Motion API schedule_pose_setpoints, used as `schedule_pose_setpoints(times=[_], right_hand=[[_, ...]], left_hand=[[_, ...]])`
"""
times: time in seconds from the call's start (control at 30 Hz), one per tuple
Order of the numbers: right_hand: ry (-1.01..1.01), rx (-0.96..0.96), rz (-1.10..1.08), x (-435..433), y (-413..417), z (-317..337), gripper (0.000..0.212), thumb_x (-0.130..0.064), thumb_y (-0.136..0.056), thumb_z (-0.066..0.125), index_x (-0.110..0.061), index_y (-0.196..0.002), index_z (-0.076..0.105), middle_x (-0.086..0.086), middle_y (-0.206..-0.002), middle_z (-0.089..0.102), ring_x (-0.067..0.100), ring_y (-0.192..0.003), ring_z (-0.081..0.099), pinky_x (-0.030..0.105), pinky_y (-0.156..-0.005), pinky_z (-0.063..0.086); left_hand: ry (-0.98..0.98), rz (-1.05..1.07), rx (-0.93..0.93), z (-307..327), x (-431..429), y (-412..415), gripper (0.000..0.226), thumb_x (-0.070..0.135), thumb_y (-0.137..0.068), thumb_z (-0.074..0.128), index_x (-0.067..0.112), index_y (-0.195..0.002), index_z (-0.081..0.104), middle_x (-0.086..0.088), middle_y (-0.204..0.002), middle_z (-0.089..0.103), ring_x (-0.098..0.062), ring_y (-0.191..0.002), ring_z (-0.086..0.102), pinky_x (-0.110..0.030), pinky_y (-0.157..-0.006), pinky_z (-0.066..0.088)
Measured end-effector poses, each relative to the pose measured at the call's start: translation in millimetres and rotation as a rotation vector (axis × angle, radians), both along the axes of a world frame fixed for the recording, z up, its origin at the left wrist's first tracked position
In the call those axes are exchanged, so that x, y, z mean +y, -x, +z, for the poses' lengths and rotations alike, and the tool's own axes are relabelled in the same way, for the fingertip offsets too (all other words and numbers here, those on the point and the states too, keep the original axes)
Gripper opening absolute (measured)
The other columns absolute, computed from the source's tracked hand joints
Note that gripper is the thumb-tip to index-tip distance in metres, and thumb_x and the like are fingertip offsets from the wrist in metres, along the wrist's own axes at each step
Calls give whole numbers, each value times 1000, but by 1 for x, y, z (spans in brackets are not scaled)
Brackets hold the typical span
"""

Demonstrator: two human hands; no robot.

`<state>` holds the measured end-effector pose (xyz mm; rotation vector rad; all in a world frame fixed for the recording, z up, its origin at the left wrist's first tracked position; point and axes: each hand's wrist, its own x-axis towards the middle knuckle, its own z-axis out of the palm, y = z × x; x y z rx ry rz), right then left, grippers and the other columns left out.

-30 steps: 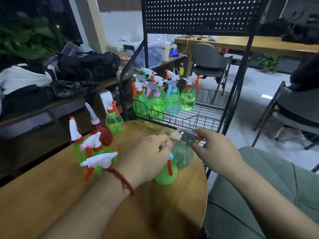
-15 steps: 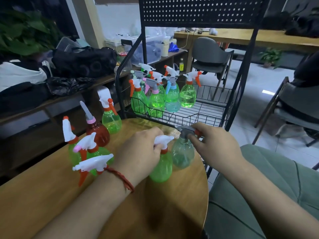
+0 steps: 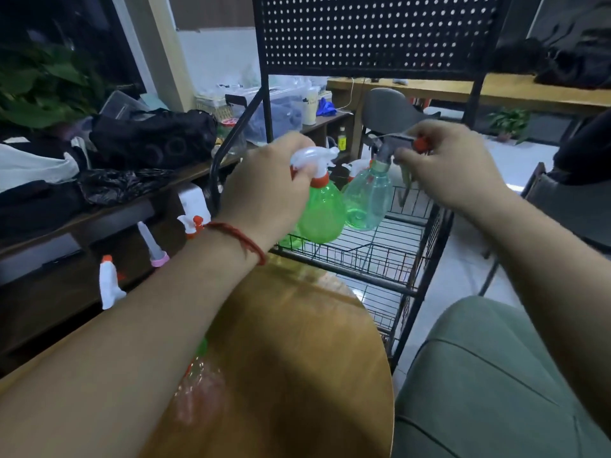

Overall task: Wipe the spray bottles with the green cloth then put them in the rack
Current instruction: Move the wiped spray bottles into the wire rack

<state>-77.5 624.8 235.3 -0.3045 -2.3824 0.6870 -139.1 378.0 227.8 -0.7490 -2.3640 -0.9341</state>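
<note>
Green plastic spray bottle (image 3: pixel 322 214), white trigger head: held in the air above black wire rack basket (image 3: pixel 363 256). Left hand (image 3: pixel 267 190) fingers curled tight round the head. Pale teal plastic spray bottle (image 3: pixel 367 201), grey head: just beside it, right hand (image 3: pixel 453 166) fingers gripping the head. Round wooden desk (image 3: pixel 297 358) below the forearms.

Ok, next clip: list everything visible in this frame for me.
green spray bottle: one, white trigger head, held up in front of the rack
pale teal spray bottle: one, grey trigger head, held beside the green one
wire rack: one, black, beyond the table
other spray bottles: at least three, pale heads, table's left, partly hidden
round table: one, wooden, foreground
black bag: one, side shelf at left
grey chair: one, behind the rack
left hand: grips the green bottle's head
right hand: grips the teal bottle's head
</note>
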Motion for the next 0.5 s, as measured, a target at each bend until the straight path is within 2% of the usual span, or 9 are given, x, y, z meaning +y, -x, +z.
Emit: schedule_pose_setpoints(times=[0.1, 0.23, 0.33, 0.4, 0.5], right_hand=[[-110, -109, -55, 7, 27, -2, 20, -36, -97, 64, -27, -113, 73, -1, -99, 68, 29, -95, 64, 41, -85, 56], [-140, -262, -92, 16, 59, -23, 13, -40, -94, 65, -29, -100, 68, 6, -102, 74, 35, -95, 67, 44, -84, 59], [-112, -365, -60, 16, 82, -41, 28, -41, -98, 69, -18, -113, 69, 11, -110, 71, 36, -104, 64, 39, -84, 53], [-123, -406, -53, 13, 94, -53, 32, -39, -99, 67, -14, -118, 65, 14, -114, 70, 40, -108, 65, 41, -85, 51], [-69, -440, -40, 11, 106, -74, 31, -34, -101, 62, -11, -122, 58, 14, -109, 69, 40, -100, 66, 43, -83, 54]], left_hand=[[17, -3, -82, -16, 20, 32, 21, 29, -99, 61, 37, -117, 69, 2, -93, 74, -26, -87, 70, -39, -76, 58], [125, 18, -116, -42, 41, 56, 24, 27, -103, 57, 36, -123, 67, -2, -96, 73, -32, -89, 66, -40, -73, 55], [188, 11, -166, -64, 52, 69, 32, 21, -104, 55, 36, -130, 66, -6, -104, 74, -34, -93, 67, -37, -72, 50], [245, 17, -203, -78, 58, 76, 36, 18, -105, 53, 38, -133, 64, -7, -112, 74, -34, -97, 67, -42, -75, 56], [306, 53, -217, -91, 60, 82, 43, 14, -105, 48, 39, -138, 60, -9, -118, 72, -35, -107, 64, -50, -82, 59]])
